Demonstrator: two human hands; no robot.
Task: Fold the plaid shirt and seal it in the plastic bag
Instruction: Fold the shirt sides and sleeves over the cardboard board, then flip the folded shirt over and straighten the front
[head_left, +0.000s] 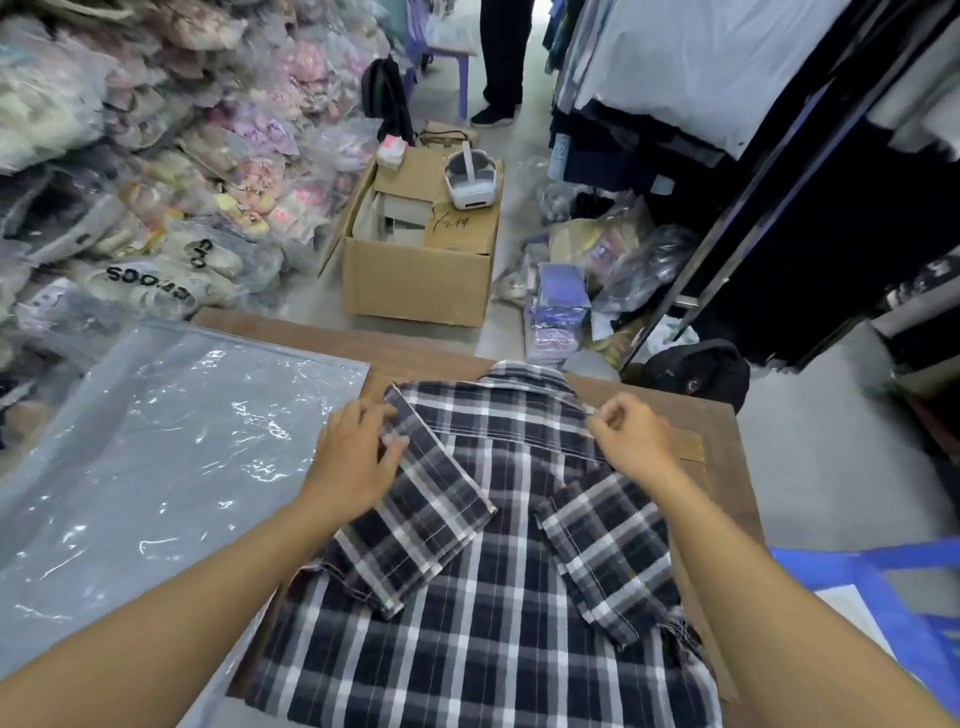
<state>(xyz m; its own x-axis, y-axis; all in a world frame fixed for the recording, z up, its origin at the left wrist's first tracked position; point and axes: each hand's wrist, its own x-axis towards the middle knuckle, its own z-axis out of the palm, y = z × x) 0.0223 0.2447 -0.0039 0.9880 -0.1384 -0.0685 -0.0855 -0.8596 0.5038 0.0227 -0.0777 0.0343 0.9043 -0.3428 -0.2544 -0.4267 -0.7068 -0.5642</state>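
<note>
A navy-and-white plaid shirt (498, 587) lies face down on the brown table (711, 421), collar at the far end. Both short sleeves are folded in over its back. My left hand (353, 457) rests flat on the left shoulder fold, fingers spread over the sleeve. My right hand (631, 436) pinches the right shoulder edge of the shirt with curled fingers. A large clear plastic bag (156, 457) with a grey backing lies flat to the left of the shirt, partly over the table's left edge.
An open cardboard box (421, 280) with a white headset (472, 182) on its flap stands on the floor beyond the table. Bagged goods pile up at left, clothes racks hang at right. A person's legs (501, 57) stand far back. A blue bag (893, 597) sits at right.
</note>
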